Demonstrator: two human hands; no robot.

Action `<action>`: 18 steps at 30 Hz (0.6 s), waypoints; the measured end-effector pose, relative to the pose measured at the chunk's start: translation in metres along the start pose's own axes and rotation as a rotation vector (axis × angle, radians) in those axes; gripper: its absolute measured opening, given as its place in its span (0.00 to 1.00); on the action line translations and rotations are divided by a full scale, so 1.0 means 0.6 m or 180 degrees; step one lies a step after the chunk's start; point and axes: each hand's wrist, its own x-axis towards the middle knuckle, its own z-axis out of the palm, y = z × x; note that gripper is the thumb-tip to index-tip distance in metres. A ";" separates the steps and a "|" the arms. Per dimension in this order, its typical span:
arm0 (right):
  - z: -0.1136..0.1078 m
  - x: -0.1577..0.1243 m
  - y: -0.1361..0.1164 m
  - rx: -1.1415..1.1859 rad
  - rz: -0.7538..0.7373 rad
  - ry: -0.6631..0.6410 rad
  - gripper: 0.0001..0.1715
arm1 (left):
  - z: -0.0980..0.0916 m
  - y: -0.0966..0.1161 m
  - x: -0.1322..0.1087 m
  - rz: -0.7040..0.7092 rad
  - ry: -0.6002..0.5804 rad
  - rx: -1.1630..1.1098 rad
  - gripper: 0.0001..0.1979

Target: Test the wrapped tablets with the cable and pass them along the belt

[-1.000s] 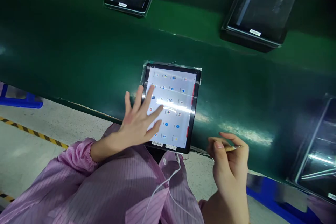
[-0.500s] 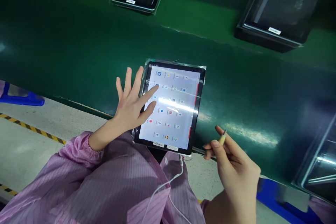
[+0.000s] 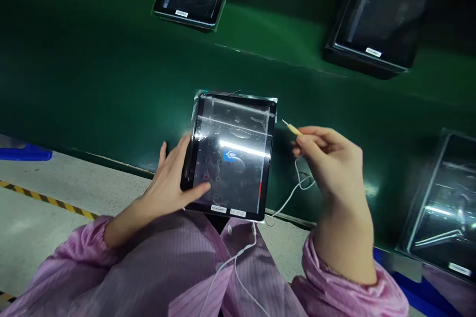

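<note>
A black-framed rectangular tablet [image 3: 238, 185] in clear film, a blue icon on its dark screen, is at the near edge of the glossy dark green tabletop [image 3: 111, 109], its lower end in front of the pink striped garment [image 3: 148, 267]. The left hand [image 3: 165, 181] is at its left edge, thumb over the screen and the other fingers spread, though whether they grip it I cannot tell. The right hand's [image 3: 330, 158] fingers pinch a slim pale-yellow stick [image 3: 295, 130], its thin tip near but apart from the tablet's right edge.
</note>
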 end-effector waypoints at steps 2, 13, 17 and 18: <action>0.012 0.050 0.001 0.0131 -0.0044 0.0096 0.07 | 0.008 0.008 -0.028 -0.0229 -0.0182 -0.0094 0.69; 0.023 0.126 -0.016 -0.0151 -0.0099 -0.0147 0.14 | 0.024 -0.016 -0.059 -0.0366 -0.0429 0.0102 0.74; 0.024 0.129 -0.021 -0.0155 -0.0060 -0.0284 0.14 | 0.002 -0.029 -0.059 -0.0300 -0.0561 0.0034 0.71; 0.023 0.131 -0.023 -0.0162 -0.0044 -0.0332 0.14 | -0.004 -0.031 -0.056 -0.0248 -0.0589 0.0043 0.71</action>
